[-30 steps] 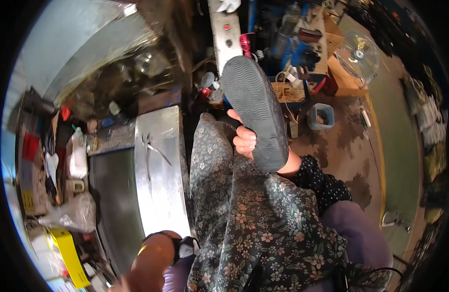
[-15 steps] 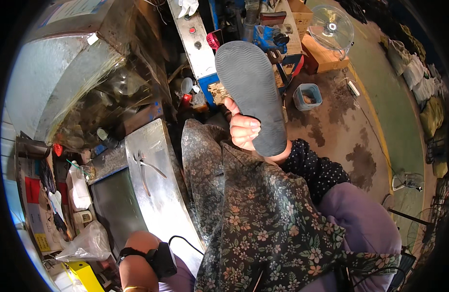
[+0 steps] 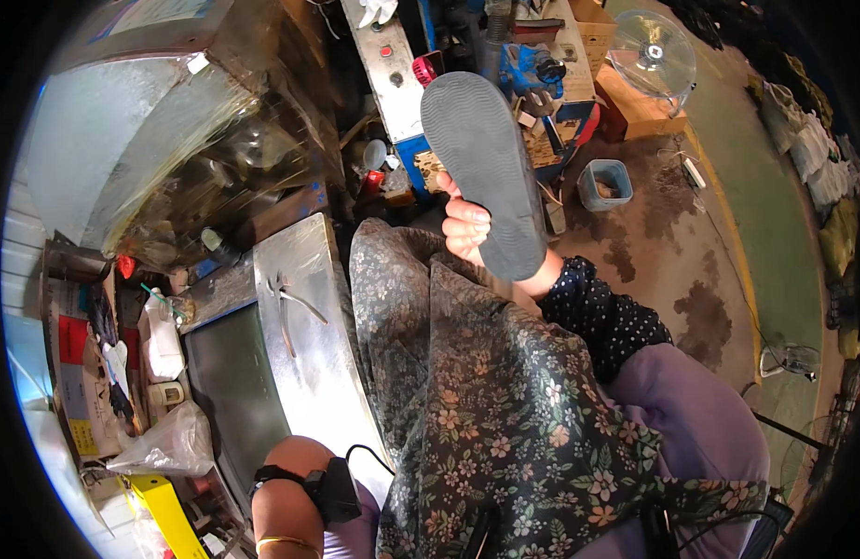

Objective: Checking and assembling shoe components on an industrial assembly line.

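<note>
Head view, dark grey sole [image 3: 484,177], ridged

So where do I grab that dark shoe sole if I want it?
Probably by the broad end of the shoe sole, coming from the far side and pinching both edges: that end sticks out free, while the right hand curls over the left edge nearer the narrow end.

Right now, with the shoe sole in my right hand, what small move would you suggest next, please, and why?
I would probably turn the right hand to show the far side of the grey shoe sole: its ridged tread faces the camera and hides that side. The left hand is out of view, so the right may have to manage alone.
</note>
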A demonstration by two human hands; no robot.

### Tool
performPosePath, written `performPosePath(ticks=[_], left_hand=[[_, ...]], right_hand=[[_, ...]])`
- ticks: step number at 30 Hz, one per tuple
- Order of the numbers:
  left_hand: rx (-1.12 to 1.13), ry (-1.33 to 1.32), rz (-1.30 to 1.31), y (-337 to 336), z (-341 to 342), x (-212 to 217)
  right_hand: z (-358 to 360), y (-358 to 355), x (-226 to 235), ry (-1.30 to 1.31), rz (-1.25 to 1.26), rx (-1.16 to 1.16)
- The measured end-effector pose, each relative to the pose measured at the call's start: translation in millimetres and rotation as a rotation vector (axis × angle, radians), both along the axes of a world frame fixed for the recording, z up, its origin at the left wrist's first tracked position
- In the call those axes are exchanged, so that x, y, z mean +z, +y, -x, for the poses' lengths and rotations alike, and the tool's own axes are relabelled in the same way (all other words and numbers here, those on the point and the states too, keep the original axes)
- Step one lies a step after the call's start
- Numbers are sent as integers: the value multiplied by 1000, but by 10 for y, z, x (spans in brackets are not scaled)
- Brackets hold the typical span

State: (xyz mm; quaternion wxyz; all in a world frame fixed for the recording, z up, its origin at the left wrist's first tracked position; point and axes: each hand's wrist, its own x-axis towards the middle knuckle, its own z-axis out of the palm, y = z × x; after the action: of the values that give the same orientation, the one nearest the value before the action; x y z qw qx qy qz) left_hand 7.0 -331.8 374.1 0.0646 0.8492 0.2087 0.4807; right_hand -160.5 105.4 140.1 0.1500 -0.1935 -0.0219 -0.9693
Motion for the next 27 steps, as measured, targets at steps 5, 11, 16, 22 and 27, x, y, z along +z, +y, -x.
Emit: performPosePath(ticks=[5, 11, 16, 22, 27], left_hand=[[2, -4, 2, 522, -24, 81], [-28, -37, -60, 890, 145, -38], [-117, -68, -143, 1613, 677, -135], [-160, -274, 138, 2256, 1122, -291], [463, -121, 500, 2600, 1528, -729]], right_hand=[[385, 242, -572, -499, -590, -302], [449, 235, -806, -410, -192, -239], [237, 186, -186, 26, 189, 118], [193, 271, 374, 371, 242, 214], [118, 329, 408, 512, 334, 264]])
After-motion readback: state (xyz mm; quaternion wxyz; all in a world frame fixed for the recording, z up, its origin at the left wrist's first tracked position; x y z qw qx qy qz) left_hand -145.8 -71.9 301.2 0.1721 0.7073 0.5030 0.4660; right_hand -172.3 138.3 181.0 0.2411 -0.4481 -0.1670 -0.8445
